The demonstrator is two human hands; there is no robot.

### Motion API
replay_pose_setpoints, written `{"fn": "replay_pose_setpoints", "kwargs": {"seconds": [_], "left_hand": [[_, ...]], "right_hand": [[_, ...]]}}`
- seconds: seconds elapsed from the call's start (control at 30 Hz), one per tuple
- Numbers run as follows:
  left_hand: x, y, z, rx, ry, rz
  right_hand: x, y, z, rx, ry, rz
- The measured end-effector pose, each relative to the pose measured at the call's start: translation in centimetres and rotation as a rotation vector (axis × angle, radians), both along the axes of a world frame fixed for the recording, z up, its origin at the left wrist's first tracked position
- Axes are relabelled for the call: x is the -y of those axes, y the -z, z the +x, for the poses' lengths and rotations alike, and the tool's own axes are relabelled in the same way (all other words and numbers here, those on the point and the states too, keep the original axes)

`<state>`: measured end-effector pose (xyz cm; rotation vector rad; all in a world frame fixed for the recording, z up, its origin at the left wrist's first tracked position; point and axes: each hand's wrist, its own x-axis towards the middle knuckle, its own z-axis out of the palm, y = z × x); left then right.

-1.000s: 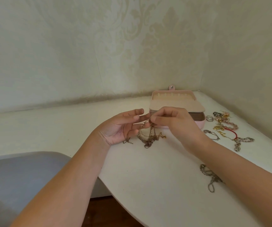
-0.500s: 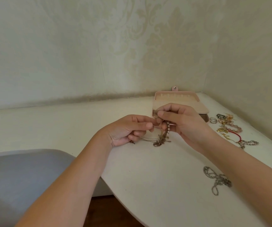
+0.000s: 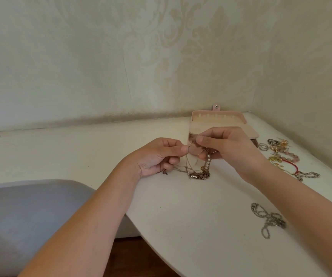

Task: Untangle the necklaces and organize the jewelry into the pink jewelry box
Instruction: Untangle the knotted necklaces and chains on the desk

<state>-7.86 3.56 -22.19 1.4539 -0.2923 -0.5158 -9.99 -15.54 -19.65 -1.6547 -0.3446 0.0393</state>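
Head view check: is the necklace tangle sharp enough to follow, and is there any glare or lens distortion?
Head view: the light is soft and even, with no glare and only faint shadows on the table. Head view: the wide lens bows the table's edge. Head view: the tangle pinched by the left hand and right hand is soft; the pearls read, but the thin chains merge.

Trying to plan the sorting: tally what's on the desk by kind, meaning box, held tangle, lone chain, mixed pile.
pink jewelry box: 1
tangled necklace bunch, pinched by left hand and right hand: 1
lone silver chain: 1
mixed jewelry pile: 1
Total: 4
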Motion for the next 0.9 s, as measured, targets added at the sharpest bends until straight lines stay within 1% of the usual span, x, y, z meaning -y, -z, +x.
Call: {"fn": "replay_pose_setpoints", "kwargs": {"seconds": [0.1, 0.2, 0.27, 0.4, 0.5, 0.63, 0.77, 0.83, 0.9], "left_hand": [[0.0, 0.1, 0.2, 0.013, -0.013, -0.038], [0.1, -0.1, 0.1, 0.021, -0.016, -0.102], [0.3, -0.2, 0.0, 0.024, -0.050, -0.121], [0.4, -0.2, 0.2, 0.113, -0.283, -0.042], [0.3, 0.0, 0.4, 0.157, -0.399, -0.018], [0.0, -0.1, 0.7, 0.132, -0.347, -0.163], [0.0, -0.2, 0.7, 0.107, -0.357, -0.225], [0.1, 0.0, 0.8, 0.178, -0.436, -0.164], [0.2, 0.1, 0.9, 0.290, -0.548, -0.018]], "right_hand": [[-0.1, 0.1, 0.1, -0.010, 0.013, -0.030], [-0.1, 0.3, 0.4, 0.000, 0.069, -0.048], [0.0, 0.2, 0.5, -0.007, 0.073, -0.066], [0.2, -0.1, 0.3, -0.083, -0.031, 0.051], [0.4, -0.2, 0.2, -0.121, -0.121, 0.053], [0.9, 0.0, 0.4, -0.198, -0.220, 0.039], [0.9, 0.3, 0.7, -0.195, -0.191, 0.022], [0.7, 0.4, 0.7, -0.169, -0.151, 0.013], [0.6, 0.4, 0.6, -0.150, -0.098, 0.023]]}}
